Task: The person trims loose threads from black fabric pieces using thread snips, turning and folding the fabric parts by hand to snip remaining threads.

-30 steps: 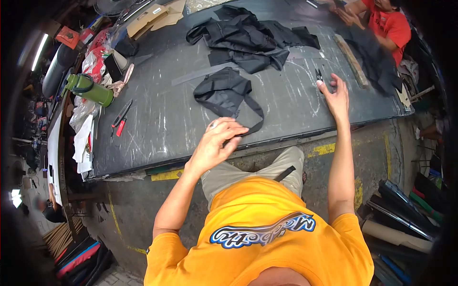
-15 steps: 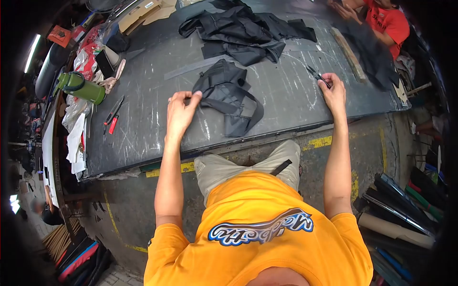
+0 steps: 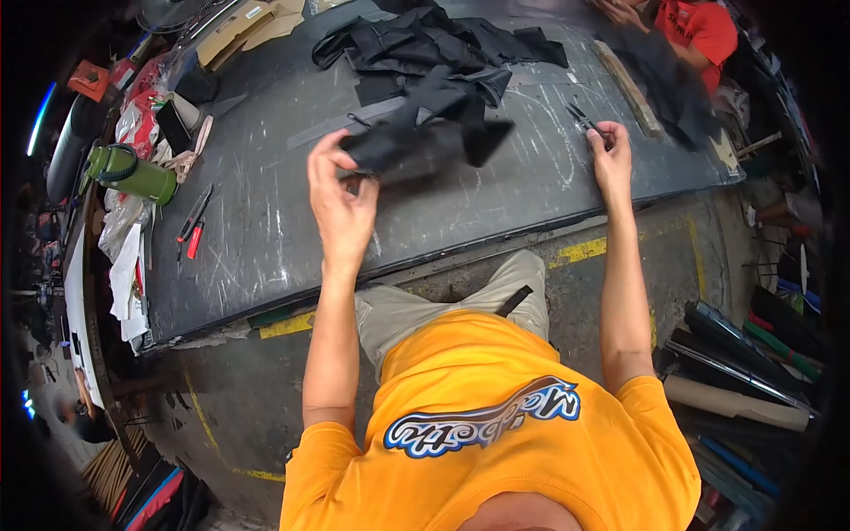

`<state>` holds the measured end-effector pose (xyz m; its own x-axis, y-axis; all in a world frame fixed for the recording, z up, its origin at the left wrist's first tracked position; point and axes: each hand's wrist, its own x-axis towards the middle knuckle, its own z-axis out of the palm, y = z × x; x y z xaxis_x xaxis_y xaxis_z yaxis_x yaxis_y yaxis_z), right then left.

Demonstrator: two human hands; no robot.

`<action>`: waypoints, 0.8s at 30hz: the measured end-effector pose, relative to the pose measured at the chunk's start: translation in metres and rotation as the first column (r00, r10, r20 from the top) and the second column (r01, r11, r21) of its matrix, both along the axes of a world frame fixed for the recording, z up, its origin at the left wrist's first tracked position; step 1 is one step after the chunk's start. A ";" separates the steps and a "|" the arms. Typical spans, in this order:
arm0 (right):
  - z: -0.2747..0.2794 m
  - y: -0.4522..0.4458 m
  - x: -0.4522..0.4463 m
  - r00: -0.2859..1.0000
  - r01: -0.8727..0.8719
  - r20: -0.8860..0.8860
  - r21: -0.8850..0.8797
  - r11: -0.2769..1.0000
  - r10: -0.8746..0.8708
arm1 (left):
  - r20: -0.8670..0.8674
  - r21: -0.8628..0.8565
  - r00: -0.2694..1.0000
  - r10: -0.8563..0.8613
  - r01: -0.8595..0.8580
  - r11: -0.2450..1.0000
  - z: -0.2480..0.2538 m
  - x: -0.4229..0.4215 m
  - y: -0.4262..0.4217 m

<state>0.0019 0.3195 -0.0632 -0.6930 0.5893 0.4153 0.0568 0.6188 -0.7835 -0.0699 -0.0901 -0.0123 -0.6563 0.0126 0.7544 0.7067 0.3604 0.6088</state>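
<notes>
My left hand grips the edge of a black fabric piece between thumb and fingers. The piece is lifted off the dark tabletop and smeared by motion, so its shape is hard to make out. Farther right, my right hand is closed around small thread snips, their blades pointing up and left, away from the fabric. Behind the held piece lies a heap of black fabric. A flat grey strip rests on the table just beyond my left hand.
A green bottle lies at the left edge, near a red-handled tool. A wooden bar lies at right. Across the table sits a person in a red shirt. Rolls of material stand at lower right.
The black fabric piece lay on the table near its front edge; my left hand has raised it and swung it away from me. My right hand still holds the snips.
</notes>
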 end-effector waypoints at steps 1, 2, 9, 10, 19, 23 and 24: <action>0.004 -0.011 0.004 0.996 -0.082 -0.026 -0.119 0.989 0.080 | 0.121 -0.037 0.993 -0.011 0.015 0.999 -0.004 0.008 0.000; 0.019 -0.036 0.010 0.986 -0.165 -0.060 -0.238 0.957 0.155 | 0.243 -0.077 0.970 -0.016 0.036 0.996 -0.008 0.018 -0.001; 0.059 -0.139 0.040 0.904 -0.426 -0.198 -0.486 0.763 0.378 | 0.447 -0.172 0.885 -0.129 0.226 0.959 -0.028 0.042 -0.009; 0.062 -0.148 0.042 0.892 -0.449 -0.201 -0.488 0.749 0.404 | 0.468 -0.188 0.870 -0.155 0.269 0.945 -0.031 0.042 -0.013; 0.033 -0.183 0.029 0.883 -0.410 -0.066 -0.589 0.697 0.464 | 0.632 -0.003 0.765 -0.124 0.162 0.987 -0.016 0.045 0.009; 0.023 -0.184 0.034 0.835 -0.450 -0.058 -0.643 0.619 0.547 | 0.694 -0.295 0.720 0.012 0.270 0.917 -0.007 0.043 0.018; 0.023 -0.183 0.036 0.840 -0.443 -0.055 -0.645 0.623 0.540 | 0.696 -0.295 0.718 0.006 0.279 0.914 -0.015 0.042 0.017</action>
<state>0.0374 0.1366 -0.0398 -0.9733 0.2280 -0.0254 0.0196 -0.0278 -0.9994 -0.0280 -0.0730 -0.0272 -0.9489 0.3139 0.0327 0.2190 0.5805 0.7843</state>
